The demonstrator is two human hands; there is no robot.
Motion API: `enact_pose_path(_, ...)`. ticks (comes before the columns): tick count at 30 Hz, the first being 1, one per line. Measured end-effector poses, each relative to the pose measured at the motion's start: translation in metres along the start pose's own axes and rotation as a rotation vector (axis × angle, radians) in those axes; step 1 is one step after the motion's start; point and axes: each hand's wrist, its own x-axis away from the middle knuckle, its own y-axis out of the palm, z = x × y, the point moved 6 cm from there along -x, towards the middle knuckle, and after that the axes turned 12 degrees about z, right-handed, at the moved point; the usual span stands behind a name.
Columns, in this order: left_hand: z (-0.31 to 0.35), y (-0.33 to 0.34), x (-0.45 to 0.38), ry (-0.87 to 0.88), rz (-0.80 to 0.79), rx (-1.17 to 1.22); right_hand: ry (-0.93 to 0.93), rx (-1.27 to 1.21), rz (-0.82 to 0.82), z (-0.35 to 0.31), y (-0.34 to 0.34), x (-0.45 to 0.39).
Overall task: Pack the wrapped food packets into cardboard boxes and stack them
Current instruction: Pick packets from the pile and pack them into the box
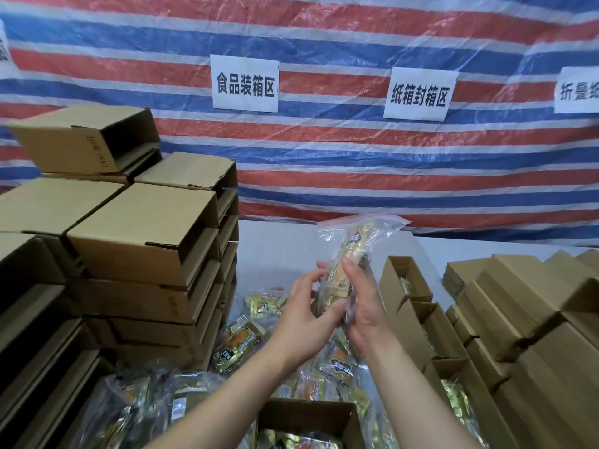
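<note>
A clear zip bag (356,241) with gold-wrapped food packets inside stands upright above the table's middle. My left hand (301,319) grips its lower left side with curled fingers. My right hand (363,306) wraps round its right side, thumb across the front. Under my hands lies a heap of loose gold packets (240,345) in clear bags. An open cardboard box (308,416) with packets in it sits at the bottom centre, between my forearms.
Tall stacks of closed cardboard boxes (142,241) fill the left. A row of open boxes (408,286) holding packets runs along the right, with more stacked boxes (531,312) beyond. A striped tarpaulin wall (356,150) with white signs stands behind the table.
</note>
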Motion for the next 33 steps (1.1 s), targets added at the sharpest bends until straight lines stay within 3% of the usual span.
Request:
enact_pose_path(5, 0.003, 0.002, 0.001, -0.132, 0.004, 0.183, 0.057, -0.047, 0.022, -0.013, -0.004, 0.012)
enact_pose_path(10, 0.007, 0.001, 0.005, -0.12, -0.031, 0.253, 0.006, -0.068, -0.025, -0.029, -0.001, 0.018)
enact_pose_path(14, 0.0, -0.001, 0.006, -0.093, -0.032, 0.173, -0.095, -0.037, -0.041, -0.037, 0.0, 0.014)
enact_pose_path(19, 0.005, -0.006, 0.003, -0.006, 0.016, 0.104, -0.044, 0.015, -0.103, -0.03, 0.003, 0.019)
enact_pose_path(25, 0.009, -0.005, 0.004, 0.127, 0.005, -0.024, -0.017, 0.094, 0.018, -0.03, 0.006, 0.019)
enact_pose_path(29, 0.012, -0.007, 0.003, 0.199, 0.046, -0.047, -0.039, 0.012, 0.061, -0.025, 0.004, 0.018)
enact_pose_path(33, 0.017, -0.011, -0.002, 0.239, 0.143, -0.087, 0.052, -0.14, -0.048, -0.009, 0.003, 0.031)
